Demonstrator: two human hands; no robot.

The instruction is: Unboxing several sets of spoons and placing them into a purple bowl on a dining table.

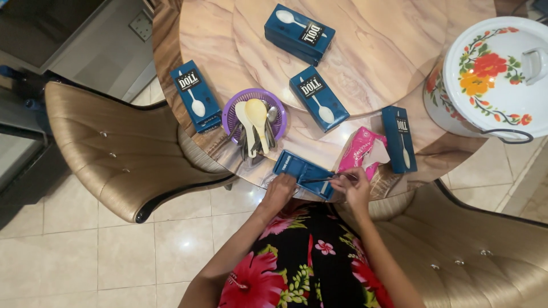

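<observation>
From the head camera, the open blue box [302, 173] lies at the near edge of the round desk [365, 63], partly overhanging toward the person. The left hand [279, 191] rests against the box's near left corner, fingers curled onto it. The right hand [354, 185], just right of the box, pinches a thin dark utensil [321, 180] that reaches across the box's rim. A pink packet [358, 149] touches the box's right end; a purple basket [255, 117] of spoons stands just beyond its left end. Four closed blue boxes lie farther out, with bare wood between them. A flowered white pot [491, 80] sits far right, cut off by the frame. The utensil's tip is too small to make out.
</observation>
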